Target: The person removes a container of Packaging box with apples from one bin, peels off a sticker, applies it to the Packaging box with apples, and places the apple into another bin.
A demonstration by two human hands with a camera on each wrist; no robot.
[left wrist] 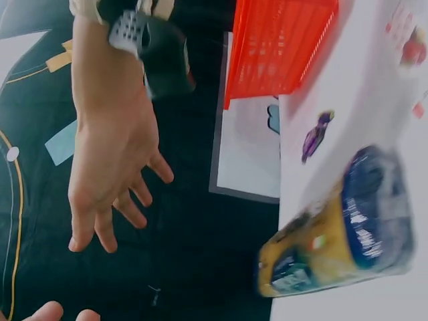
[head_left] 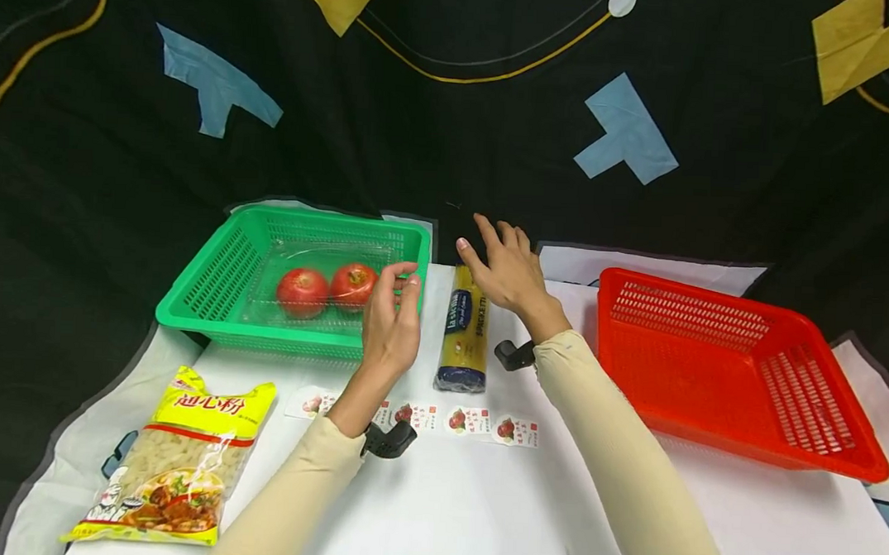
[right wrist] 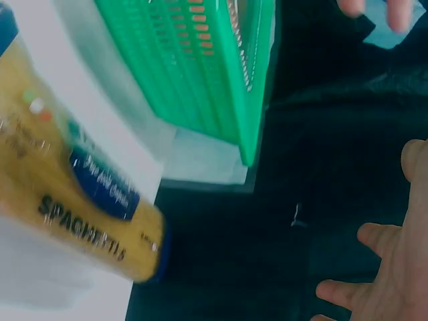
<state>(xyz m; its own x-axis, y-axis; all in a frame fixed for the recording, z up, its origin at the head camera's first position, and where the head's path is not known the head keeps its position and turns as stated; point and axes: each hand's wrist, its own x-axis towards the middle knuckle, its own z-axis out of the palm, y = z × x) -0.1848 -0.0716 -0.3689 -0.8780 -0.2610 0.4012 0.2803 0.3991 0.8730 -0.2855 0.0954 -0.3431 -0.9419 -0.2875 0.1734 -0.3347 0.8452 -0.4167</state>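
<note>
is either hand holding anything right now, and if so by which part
Nothing is held: the left hand and right hand are both empty.

"SPAGHETTI" on the pasta packet [head_left: 465,328], characters ending "心粉" on the yellow bag [head_left: 179,465], unreadable small print on white stickers [head_left: 466,421]

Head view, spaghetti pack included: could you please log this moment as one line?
left hand: empty, near green basket; right hand: empty, near spaghetti pack; apples: inside green basket
</note>
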